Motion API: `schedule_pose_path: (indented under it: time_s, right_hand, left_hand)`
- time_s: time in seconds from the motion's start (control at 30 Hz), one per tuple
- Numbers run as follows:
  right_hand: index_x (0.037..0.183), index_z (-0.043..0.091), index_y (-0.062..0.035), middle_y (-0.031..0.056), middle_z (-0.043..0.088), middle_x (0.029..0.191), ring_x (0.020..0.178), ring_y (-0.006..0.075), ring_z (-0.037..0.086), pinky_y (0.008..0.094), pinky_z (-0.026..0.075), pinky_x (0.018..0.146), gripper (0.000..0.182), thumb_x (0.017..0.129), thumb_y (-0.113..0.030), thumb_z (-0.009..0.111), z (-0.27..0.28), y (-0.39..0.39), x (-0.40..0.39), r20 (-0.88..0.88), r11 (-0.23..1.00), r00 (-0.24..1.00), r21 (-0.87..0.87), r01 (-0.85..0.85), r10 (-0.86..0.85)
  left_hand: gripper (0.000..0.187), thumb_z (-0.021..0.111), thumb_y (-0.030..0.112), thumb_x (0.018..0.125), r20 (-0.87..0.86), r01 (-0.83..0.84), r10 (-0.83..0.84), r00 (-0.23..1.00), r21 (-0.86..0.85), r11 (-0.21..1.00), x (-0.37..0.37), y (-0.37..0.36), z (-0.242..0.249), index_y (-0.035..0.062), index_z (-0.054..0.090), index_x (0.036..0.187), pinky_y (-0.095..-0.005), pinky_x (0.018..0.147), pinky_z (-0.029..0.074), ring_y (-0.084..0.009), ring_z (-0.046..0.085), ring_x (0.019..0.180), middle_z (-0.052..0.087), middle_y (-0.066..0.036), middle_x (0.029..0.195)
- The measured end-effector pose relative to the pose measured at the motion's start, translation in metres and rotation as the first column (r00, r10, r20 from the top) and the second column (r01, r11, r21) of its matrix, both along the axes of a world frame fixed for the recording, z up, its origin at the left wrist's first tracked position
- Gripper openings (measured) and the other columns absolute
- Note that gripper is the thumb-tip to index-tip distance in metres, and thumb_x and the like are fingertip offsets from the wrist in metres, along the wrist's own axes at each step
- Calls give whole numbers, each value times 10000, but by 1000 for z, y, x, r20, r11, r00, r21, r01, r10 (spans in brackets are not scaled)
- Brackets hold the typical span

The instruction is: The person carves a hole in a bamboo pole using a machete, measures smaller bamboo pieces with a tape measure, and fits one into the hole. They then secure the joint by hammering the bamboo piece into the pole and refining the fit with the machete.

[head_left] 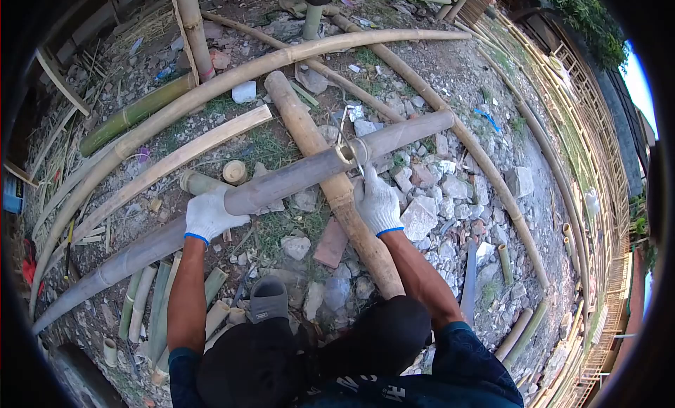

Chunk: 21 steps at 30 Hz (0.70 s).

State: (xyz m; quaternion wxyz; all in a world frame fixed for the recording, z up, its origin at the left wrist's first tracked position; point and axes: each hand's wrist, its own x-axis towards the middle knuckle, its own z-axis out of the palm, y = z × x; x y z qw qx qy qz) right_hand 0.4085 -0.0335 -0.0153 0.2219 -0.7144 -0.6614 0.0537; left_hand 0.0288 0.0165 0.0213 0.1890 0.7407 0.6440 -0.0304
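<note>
grey pole (287,179) slants away rightward, left hand (212,214) clasping, right hand (377,202) unclear in grip.

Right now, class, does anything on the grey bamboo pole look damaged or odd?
Yes: the grey bamboo pole has an opening near the right hand, exposing pale inner wall amid its grey surface.

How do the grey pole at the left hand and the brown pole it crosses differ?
The grey pole lies on top; the brown pole runs beneath. The grey pole has a cut opening; the brown pole shows none. Visibly, the grey pole runs longer than the brown pole. Both look round.
</note>
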Motion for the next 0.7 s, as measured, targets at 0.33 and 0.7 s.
schedule_pose_path:
  time_s: [0.33, 0.7]
  right_hand:
    - [997, 544, -45, 253, 657, 693, 679, 484, 696, 595, 532, 624, 176, 992, -203, 622, -5, 2, -1, -63, 1000, 998, -1, -7, 7]
    - [1003, 540, -42, 261, 665, 738, 671, 462, 693, 560, 539, 603, 186, 989, -193, 647, 28, 7, -17, -52, 998, 999, 65, -8, 12]
  left_hand:
    - [764, 865, 617, 620, 26, -26, 26, 999, -9, 1000, 2, 0, 8, 184, 734, 1236, -461, 912, 593, -358, 753, 1011, 779, -173, 1092]
    - [715, 839, 622, 641, 14, 23, -24, 1000, 75, 997, -5, -7, -11, 168, 751, 1187, -460, 881, 597, -343, 764, 982, 787, -160, 1065]
